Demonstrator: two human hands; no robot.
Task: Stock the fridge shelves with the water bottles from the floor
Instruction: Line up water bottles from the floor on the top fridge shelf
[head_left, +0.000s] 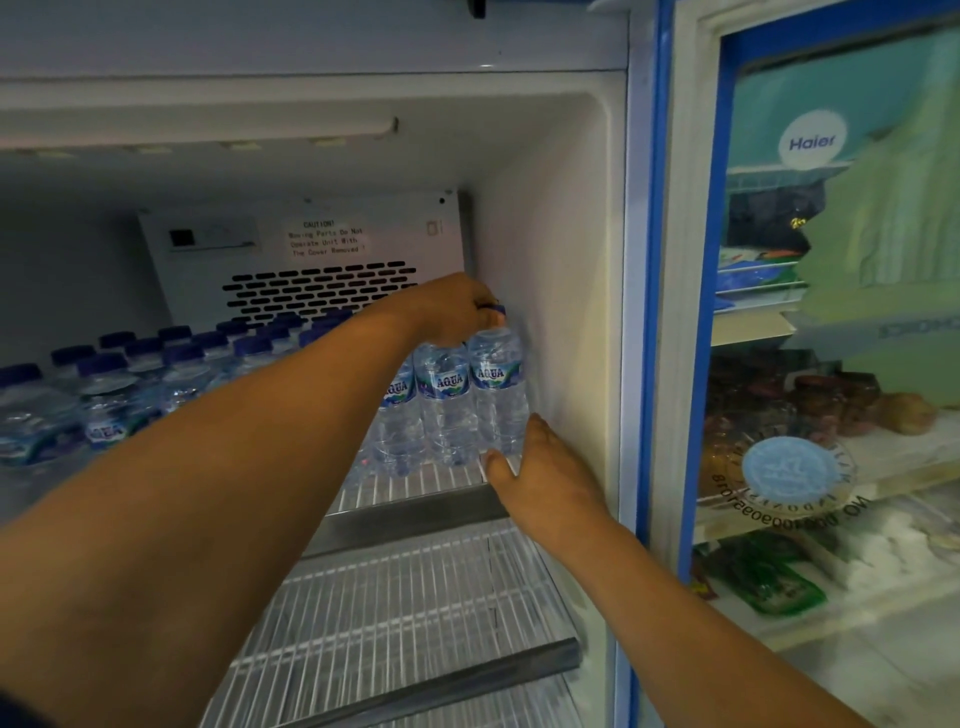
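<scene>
left hand (451, 313) grips the aqua bottle (496, 387) by its blue cap (497, 310); below it, right hand (545, 480), fingers (537, 427) straight, touches the bottle's base.

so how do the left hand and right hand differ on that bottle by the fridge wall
Height: the left hand is up at the cap of the bottle; the right hand is down at its base.
Shape: the left hand's fingers curl over the cap; the right hand's lie fairly straight.
Both are at the same bottle, on the upper shelf.
</scene>
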